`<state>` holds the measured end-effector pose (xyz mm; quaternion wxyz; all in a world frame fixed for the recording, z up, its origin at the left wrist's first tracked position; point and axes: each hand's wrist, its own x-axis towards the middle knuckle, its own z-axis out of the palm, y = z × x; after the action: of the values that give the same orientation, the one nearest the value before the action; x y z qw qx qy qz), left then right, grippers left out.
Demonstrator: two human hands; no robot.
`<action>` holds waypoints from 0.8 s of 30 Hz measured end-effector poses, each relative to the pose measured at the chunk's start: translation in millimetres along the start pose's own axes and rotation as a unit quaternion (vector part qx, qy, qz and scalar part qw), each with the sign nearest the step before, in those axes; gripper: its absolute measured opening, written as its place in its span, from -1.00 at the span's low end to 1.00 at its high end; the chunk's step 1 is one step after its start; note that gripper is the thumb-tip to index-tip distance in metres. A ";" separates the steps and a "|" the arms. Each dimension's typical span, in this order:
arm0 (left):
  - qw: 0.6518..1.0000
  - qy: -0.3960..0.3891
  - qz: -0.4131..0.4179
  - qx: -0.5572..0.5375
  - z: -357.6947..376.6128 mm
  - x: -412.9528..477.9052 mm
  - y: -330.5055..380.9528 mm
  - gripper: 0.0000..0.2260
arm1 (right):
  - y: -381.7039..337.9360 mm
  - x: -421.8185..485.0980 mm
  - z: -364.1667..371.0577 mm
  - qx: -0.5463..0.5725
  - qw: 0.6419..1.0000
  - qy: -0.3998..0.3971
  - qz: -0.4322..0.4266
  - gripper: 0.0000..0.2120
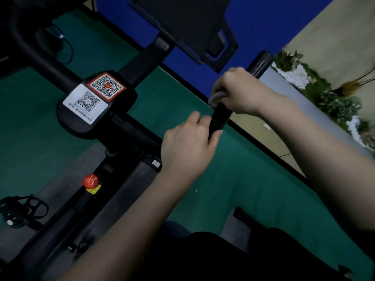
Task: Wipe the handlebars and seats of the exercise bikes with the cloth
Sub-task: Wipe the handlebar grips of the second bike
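A: Two hands share one bar. The left hand (188, 142) curls its fingers round the low end of the handlebar (219, 118), steadying it. Just above those fingers the right hand (241, 92) clenches the grey cloth (217, 98) around the grip.

B: How to do it well?

A: I'd wrap the cloth fully, then twist while sliding toward the bare tip beyond the right knuckles.

B: Anything in the way?

A: Well left of the left fingers sit a pedal (22, 209), a red knob (90, 180) and the console (95, 102) with code stickers; a dark screen (188, 23) hangs above. None blocks the stroke, though the left hand covers bar that likely needs wiping too.
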<state>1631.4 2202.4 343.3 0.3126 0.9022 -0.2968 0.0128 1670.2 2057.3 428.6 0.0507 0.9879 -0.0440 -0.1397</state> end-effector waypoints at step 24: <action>0.997 -0.037 -0.006 -0.068 -3.3 13.5 4.1 -0.67 | 15.4 -33.3 66.4 0.176 0.899 0.396 0.055 -0.87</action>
<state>1640.9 2194.6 351.0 0.3625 0.8803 -0.3031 -0.0425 1618.5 2039.5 375.9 -0.1029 0.9504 -0.0985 0.2765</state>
